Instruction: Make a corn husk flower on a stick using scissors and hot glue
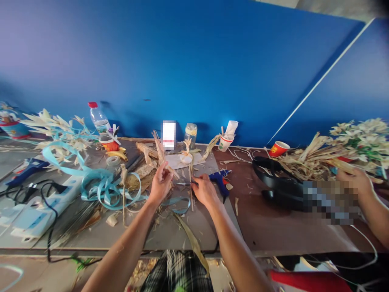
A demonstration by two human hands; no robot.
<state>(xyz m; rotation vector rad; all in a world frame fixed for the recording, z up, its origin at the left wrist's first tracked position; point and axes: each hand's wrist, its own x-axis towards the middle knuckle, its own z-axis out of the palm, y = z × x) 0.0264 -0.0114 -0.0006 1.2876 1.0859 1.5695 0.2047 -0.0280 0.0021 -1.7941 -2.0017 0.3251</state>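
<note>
My left hand (161,183) is closed around a strip of dried corn husk (161,152), pale and tapering, that points up and away. Facing it, my right hand (205,190) is closed on what looks like a pair of scissors (183,183); their thin blades point left toward the husk, and the handles are hidden by my fingers. Just beyond both hands lies a husk flower (186,156) on a white sheet (199,157), its thin stem (191,194) running back beside my right fingertips. A blue glue gun (220,180) lies right of that hand.
Light-blue ribbon (100,184) is heaped at left, near a white power strip (45,213) and another glue gun (26,170). A bottle (99,117), a jar (191,132) and paper cups (278,149) line the blue wall. Another person's hand (355,184) is at far right.
</note>
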